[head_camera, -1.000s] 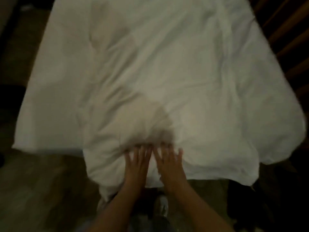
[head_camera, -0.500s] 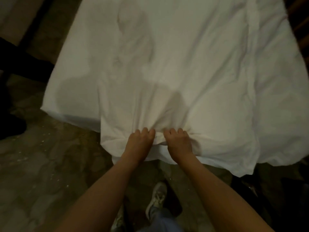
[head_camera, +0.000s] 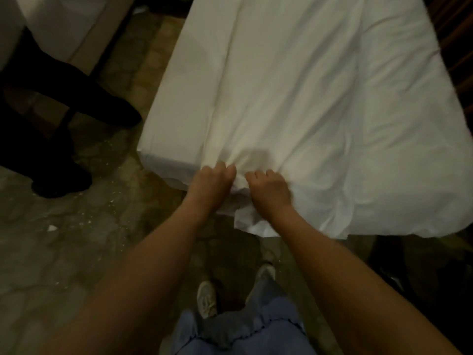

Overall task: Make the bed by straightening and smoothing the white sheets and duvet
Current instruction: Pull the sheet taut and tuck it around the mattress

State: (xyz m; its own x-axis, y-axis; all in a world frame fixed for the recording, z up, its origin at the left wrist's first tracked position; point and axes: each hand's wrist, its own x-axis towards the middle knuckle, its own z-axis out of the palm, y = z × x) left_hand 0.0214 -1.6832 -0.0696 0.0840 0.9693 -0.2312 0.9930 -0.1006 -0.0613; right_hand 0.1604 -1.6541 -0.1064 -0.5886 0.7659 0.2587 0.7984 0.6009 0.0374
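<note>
A white duvet (head_camera: pixel 302 103) covers the bed and hangs over its near end. Folds run from its middle down to my hands. My left hand (head_camera: pixel 211 181) and my right hand (head_camera: pixel 270 189) sit side by side at the near edge, both fists closed on bunched duvet fabric. A loose corner of the duvet (head_camera: pixel 252 224) droops below my right wrist. At the bed's near left corner the white sheet (head_camera: pixel 163 160) shows on the mattress side.
Another person's dark legs and shoes (head_camera: pixel 64 175) stand on the stone floor (head_camera: pixel 76 252) at the left. A second white-covered bed (head_camera: pixel 58 24) is at the far left. Dark wooden slats (head_camera: pixel 458 55) border the bed's right. My shoes (head_camera: pixel 207 298) are near the bed's foot.
My flat, open hands have closed into fists on the duvet's edge. The view has shifted so the bed now sits further right, and the other person's legs have come into view.
</note>
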